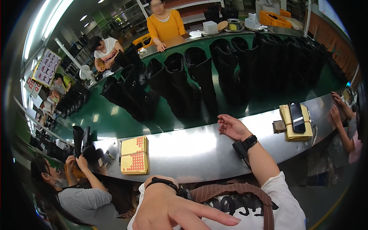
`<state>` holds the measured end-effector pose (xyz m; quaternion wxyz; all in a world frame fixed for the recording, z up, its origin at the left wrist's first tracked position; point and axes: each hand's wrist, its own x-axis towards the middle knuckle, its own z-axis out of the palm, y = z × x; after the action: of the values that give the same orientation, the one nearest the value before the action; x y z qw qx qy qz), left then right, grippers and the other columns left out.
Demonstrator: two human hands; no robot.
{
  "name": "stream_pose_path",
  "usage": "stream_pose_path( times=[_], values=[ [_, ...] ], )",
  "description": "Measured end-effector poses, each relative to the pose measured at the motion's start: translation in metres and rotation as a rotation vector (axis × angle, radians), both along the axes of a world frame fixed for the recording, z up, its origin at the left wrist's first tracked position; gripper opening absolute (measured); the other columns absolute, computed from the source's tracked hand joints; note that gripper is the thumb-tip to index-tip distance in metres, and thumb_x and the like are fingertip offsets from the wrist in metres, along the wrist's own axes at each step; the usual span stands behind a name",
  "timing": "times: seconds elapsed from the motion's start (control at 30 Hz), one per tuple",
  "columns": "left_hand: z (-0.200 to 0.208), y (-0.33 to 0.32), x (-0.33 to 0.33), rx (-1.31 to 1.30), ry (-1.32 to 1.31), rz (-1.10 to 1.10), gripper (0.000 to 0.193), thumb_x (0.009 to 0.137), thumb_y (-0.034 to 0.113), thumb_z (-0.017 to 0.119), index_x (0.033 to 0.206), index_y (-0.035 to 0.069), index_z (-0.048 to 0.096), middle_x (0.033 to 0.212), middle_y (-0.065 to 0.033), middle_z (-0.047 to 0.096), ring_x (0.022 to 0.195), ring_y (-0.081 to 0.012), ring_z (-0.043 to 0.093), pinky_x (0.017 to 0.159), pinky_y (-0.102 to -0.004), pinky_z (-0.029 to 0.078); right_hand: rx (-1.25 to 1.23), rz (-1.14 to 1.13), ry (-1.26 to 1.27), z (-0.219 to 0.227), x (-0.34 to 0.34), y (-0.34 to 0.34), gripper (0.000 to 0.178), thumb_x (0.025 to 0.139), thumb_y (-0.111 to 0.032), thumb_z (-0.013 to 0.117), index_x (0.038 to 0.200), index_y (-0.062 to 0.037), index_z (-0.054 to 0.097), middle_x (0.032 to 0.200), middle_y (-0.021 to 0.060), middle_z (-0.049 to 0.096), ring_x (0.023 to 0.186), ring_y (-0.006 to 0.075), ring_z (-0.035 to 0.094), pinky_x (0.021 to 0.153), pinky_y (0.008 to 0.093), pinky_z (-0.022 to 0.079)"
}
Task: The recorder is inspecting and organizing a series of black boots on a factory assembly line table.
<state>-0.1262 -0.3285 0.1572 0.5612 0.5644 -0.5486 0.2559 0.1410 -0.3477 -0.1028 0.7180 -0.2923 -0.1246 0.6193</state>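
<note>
"Left hand [163,209] nearest: fingers spread, empty. Right hand [232,127] half-curled, nothing held. Risk?"

"Tall black boots [202,78] crowd the green worktop [101,122] ahead; a careless sideways knock could topple one."

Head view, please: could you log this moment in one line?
left hand: open, fingers spread, before white shirt | right hand: open, by metal ledge | black boots: standing on green surface
</note>
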Motion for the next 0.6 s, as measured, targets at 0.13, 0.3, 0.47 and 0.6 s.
stream_pose_path(
  times=[0.13, 0.3, 0.47, 0.6],
  values=[
    [-0.007, -0.005, -0.009, -0.055, 0.047, 0.009, 0.034, 0.096, 0.032, 0.055, 0.124, 0.015, 0.061, 0.127, -0.0026, 0.058, 0.123, -0.0323, 0.048, 0.100, -0.0641, 0.039, 0.010, 0.001, -0.003, -0.001, 0.001, 0.000, 0.020, 0.099, -0.019, 0.051, 0.112, -0.0056, 0.059, 0.093, 0.0031, 0.061, 0.084, 0.0129, 0.058, 0.085, 0.0340, 0.052],
    [0.005, 0.000, 0.005, -0.018, 0.108, 0.025, 0.032, 0.093, 0.026, 0.060, 0.122, 0.013, 0.062, 0.124, -0.0075, 0.058, 0.123, -0.0309, 0.048, 0.100, -0.0659, 0.038, -0.020, 0.004, -0.011, 0.000, 0.001, 0.000, 0.020, 0.100, -0.019, 0.050, 0.111, -0.0053, 0.059, 0.094, 0.0034, 0.061, 0.084, 0.0129, 0.058, 0.084, 0.0341, 0.052],
    [0.033, -0.025, -0.012, -0.295, 0.267, 0.267, 0.030, 0.092, 0.019, 0.062, 0.122, 0.016, 0.062, 0.124, -0.0059, 0.057, 0.120, -0.0288, 0.050, 0.103, -0.0661, 0.032, 0.008, 0.019, 0.003, 0.002, 0.000, 0.001, 0.019, 0.100, -0.018, 0.051, 0.110, -0.0054, 0.059, 0.093, 0.0036, 0.061, 0.084, 0.0132, 0.058, 0.084, 0.0334, 0.052],
    [0.039, -0.042, -0.027, -0.417, 0.161, 0.276, 0.040, 0.093, 0.019, 0.060, 0.133, 0.020, 0.053, 0.138, -0.0033, 0.047, 0.129, -0.0254, 0.044, 0.108, -0.0673, 0.023, -0.008, 0.002, -0.013, 0.002, 0.000, 0.000, 0.019, 0.100, -0.019, 0.051, 0.111, -0.0057, 0.058, 0.094, 0.0037, 0.061, 0.083, 0.0130, 0.059, 0.084, 0.0336, 0.052]
  ],
)
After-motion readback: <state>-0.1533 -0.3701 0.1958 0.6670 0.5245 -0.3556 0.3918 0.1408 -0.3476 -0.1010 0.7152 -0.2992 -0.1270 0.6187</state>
